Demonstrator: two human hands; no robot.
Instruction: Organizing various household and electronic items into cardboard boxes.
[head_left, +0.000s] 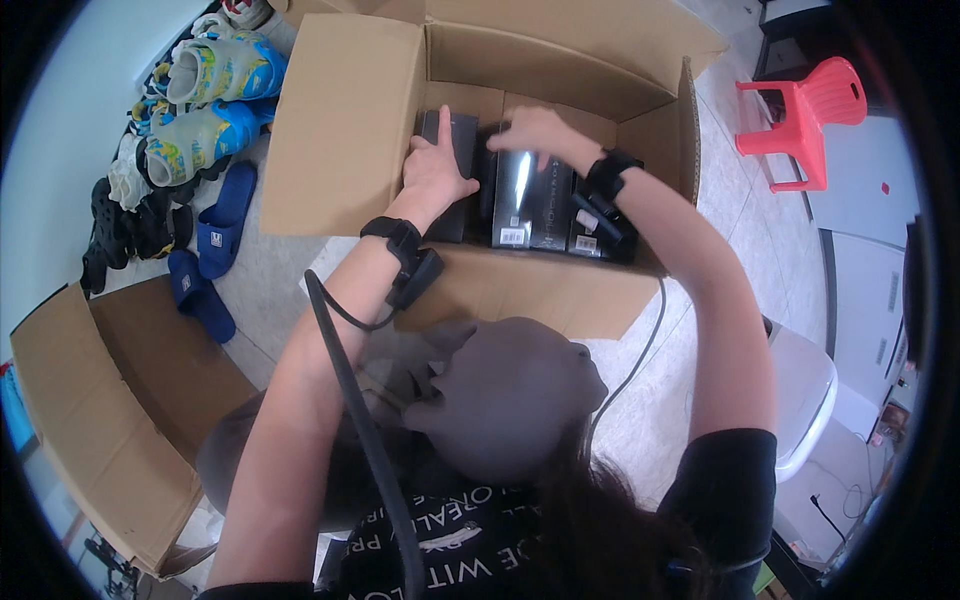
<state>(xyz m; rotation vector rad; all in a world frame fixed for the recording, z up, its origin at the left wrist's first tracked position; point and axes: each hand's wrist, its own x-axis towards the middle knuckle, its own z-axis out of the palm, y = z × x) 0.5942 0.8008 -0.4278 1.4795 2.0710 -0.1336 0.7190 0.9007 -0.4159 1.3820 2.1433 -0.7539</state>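
My left hand (436, 171) rests on a dark grey box (454, 219) at the left inside an open cardboard carton (341, 127). Its index finger points towards the carton's far side, and the thumb is spread over the box's right edge. My right hand (536, 135), blurred, is at the far end of a glossy black box (517, 199) that bears writing and a label. Whether its fingers grip that box is unclear. Farther right stands another black box (589, 246), partly covered by the device (600, 214) at my right wrist.
Shoes (217, 75) and blue slippers (227, 217) lie along the left wall. A second open carton (97, 427) is at lower left. A red plastic chair (806, 112) stands right. A black cable (360, 427) from my left wrist device (409, 262) crosses my forearm.
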